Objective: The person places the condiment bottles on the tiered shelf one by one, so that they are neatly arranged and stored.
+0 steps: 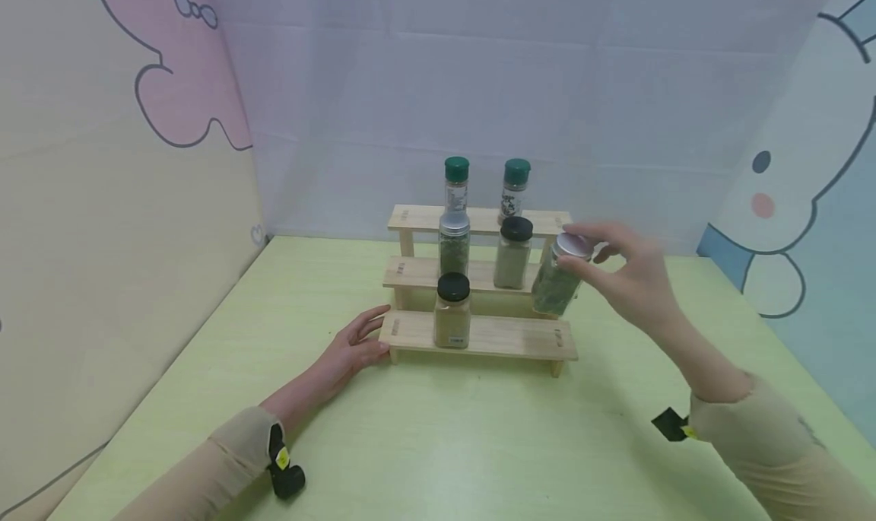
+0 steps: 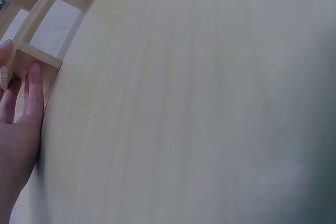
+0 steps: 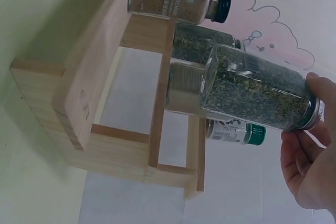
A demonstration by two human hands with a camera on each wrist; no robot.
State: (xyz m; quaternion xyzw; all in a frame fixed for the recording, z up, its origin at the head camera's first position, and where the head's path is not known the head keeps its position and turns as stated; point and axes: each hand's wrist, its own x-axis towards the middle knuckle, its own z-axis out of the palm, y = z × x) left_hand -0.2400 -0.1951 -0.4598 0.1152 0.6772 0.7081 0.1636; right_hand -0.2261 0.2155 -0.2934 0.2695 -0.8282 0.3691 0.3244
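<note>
My right hand (image 1: 633, 274) pinches the silver lid of a glass jar of dried green herbs (image 1: 556, 284) between thumb and fingers. The jar tilts at the right end of a three-step wooden rack (image 1: 506, 337); in the right wrist view the herb jar (image 3: 252, 85) appears off the shelves. At the rack's left end, my left hand (image 1: 349, 354) holds the bottom step, thumb near the front corner. The left wrist view has the fingers of this hand (image 2: 21, 129) against the rack's end piece (image 2: 39, 56).
A black-lidded jar (image 1: 452, 323) stands on the bottom step. The middle step bears a silver-lidded herb jar (image 1: 454, 251) and a black-lidded jar (image 1: 512, 262). Two green-capped bottles, left (image 1: 456, 194) and right (image 1: 512, 201), occupy the top. A cloth backdrop (image 1: 424, 87) hangs behind the table (image 1: 438, 437).
</note>
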